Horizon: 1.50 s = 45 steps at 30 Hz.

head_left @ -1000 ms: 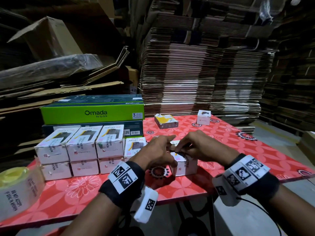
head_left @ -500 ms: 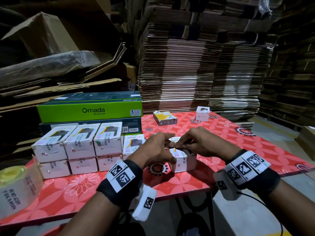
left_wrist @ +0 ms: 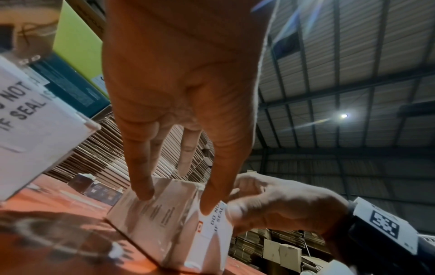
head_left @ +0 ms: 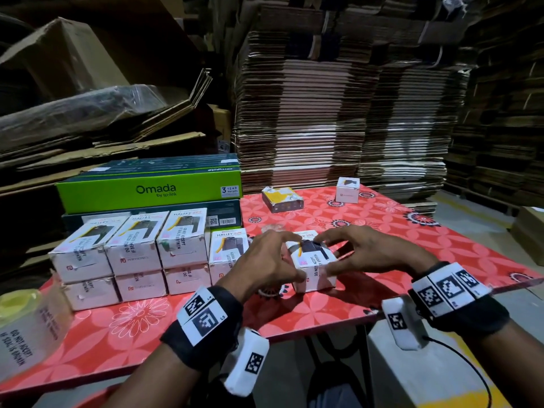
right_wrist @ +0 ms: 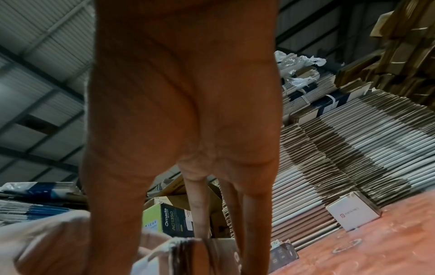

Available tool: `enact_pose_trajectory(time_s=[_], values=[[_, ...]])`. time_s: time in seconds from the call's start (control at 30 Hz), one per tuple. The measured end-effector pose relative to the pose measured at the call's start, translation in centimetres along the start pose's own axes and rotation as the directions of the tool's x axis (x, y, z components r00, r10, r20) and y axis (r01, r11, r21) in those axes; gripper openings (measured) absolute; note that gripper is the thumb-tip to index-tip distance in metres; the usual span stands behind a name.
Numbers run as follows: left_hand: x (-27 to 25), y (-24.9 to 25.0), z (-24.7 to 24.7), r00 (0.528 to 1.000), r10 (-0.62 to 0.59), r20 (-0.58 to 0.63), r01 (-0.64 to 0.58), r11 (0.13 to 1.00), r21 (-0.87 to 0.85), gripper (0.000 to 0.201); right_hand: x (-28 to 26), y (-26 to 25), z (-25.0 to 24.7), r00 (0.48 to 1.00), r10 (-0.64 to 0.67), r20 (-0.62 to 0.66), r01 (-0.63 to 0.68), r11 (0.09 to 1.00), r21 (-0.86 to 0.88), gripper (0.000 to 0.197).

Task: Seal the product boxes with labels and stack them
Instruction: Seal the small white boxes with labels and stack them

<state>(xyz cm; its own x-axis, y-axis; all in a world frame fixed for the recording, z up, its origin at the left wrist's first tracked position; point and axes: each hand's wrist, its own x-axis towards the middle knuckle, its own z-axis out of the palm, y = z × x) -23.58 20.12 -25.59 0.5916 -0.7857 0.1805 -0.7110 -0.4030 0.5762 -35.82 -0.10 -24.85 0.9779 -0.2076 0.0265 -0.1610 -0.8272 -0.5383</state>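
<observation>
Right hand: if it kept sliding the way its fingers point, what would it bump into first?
The right hand points leftward across the white box it holds, so it would probably meet the left hand gripping the box's other side. Past that stands the single sealed box, though depth is hard to judge.

On the counter, a box sits centre between both hands. Stacked boxes lie at nine o'clock, two flat cartons behind them, a label roll at eight.
</observation>
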Motion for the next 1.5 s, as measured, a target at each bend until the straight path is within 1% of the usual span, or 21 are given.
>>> enact_pose_trajectory(time_s=[0.07,0.1,0.2,0.3,0.33,0.4,0.43,0.5,0.53,0.6,0.67,0.77,0.9,1.03,1.13,1.3,1.43,1.5], values=[[-0.2,0.1,0.1,1.0,-0.009,-0.011,0.009,1.0,-0.003,0.08,0.0,-0.1,0.4,1.0,-0.011,-0.004,0.011,1.0,0.017,0.068],[-0.3,0.2,0.1,1.0,-0.01,-0.019,0.01,1.0,-0.005,0.074,0.0,-0.1,0.6,1.0,-0.019,-0.016,0.019,1.0,0.017,0.068],[-0.7,0.2,0.0,0.999,-0.024,-0.027,0.023,1.0,-0.018,0.05,-0.1,-0.2,1.1,0.998,-0.038,-0.048,0.038,0.999,0.0,0.067],[-0.8,0.1,-0.1,0.999,-0.032,-0.041,0.03,0.998,-0.056,0.042,-0.6,-1.0,0.9,0.995,-0.059,-0.079,0.061,0.998,0.022,0.063],[-0.8,0.1,-0.1,0.998,-0.036,-0.047,0.032,0.997,-0.073,0.043,-0.9,-1.5,0.7,0.993,-0.076,-0.089,0.079,0.996,0.031,0.063],[-1.0,0.3,-0.6,0.997,-0.035,-0.065,0.028,0.994,-0.103,0.051,-1.1,-2.2,0.2,0.987,-0.105,-0.123,0.111,0.993,0.04,0.061],[-1.0,0.3,-0.9,0.997,-0.024,-0.079,0.016,0.994,-0.106,0.05,-1.2,-2.5,0.0,0.984,-0.112,-0.141,0.119,0.992,0.042,0.062],[-1.2,0.3,-1.8,0.992,-0.012,-0.123,-0.002,0.994,-0.112,0.042,-1.1,-3.0,-0.3,0.976,-0.123,-0.18,0.136,0.989,0.063,0.063],[-1.3,0.3,-2.4,0.989,-0.013,-0.15,-0.004,0.993,-0.114,0.044,-0.9,-3.3,-0.4,0.97,-0.138,-0.2,0.157,0.984,0.079,0.062],[-1.6,0.3,-3.7,0.978,-0.003,-0.207,-0.019,0.994,-0.105,0.054,-0.6,-4.1,-0.5,0.955,-0.182,-0.234,0.209,0.973,0.097,0.056],[-2.1,0.3,-4.9,0.969,0.005,-0.246,-0.03,0.995,-0.096,0.051,-0.1,-5.0,-0.4,0.943,-0.216,-0.255,0.245,0.965,0.089,0.052],[-2.4,-0.3,-6.5,0.958,-0.019,-0.287,-0.007,0.996,-0.09,0.045,1.3,-6.3,0.1,0.93,-0.245,-0.274,0.275,0.958,0.076,0.053],[-2.5,-1.6,-8.2,0.938,-0.057,-0.341,0.043,0.998,-0.048,0.042,3.5,-8.0,1.1,0.912,-0.29,-0.29,0.319,0.946,0.059,0.052],[-2.5,-2.5,-9.4,0.911,-0.076,-0.406,0.11,0.992,0.061,0.036,5.6,-9.4,1.8,0.904,-0.309,-0.296,0.327,0.945,0.012,0.046],[-2.6,-3.2,-9.8,0.912,-0.073,-0.403,0.132,0.984,0.121,0.035,6.9,-9.7,2.7,0.901,-0.322,-0.291,0.335,0.942,-0.004,0.047],[-3.0,-4.6,-9.7,0.923,-0.077,-0.376,0.143,0.978,0.149,0.036,7.6,-9.8,4.0,0.91,-0.307,-0.277,0.323,0.946,0.012,0.051],[-3.0,-5.0,-9.8,0.922,-0.079,-0.378,0.187,0.948,0.257,0.036,8.0,-10.0,4.4,0.911,-0.307,-0.275,0.319,0.948,0.0,0.052],[-3.1,-5.2,-10.0,0.922,-0.091,-0.377,0.194,0.95,0.246,0.036,8.1,-10.2,4.5,0.911,-0.309,-0.274,0.319,0.948,-0.009,0.053]])
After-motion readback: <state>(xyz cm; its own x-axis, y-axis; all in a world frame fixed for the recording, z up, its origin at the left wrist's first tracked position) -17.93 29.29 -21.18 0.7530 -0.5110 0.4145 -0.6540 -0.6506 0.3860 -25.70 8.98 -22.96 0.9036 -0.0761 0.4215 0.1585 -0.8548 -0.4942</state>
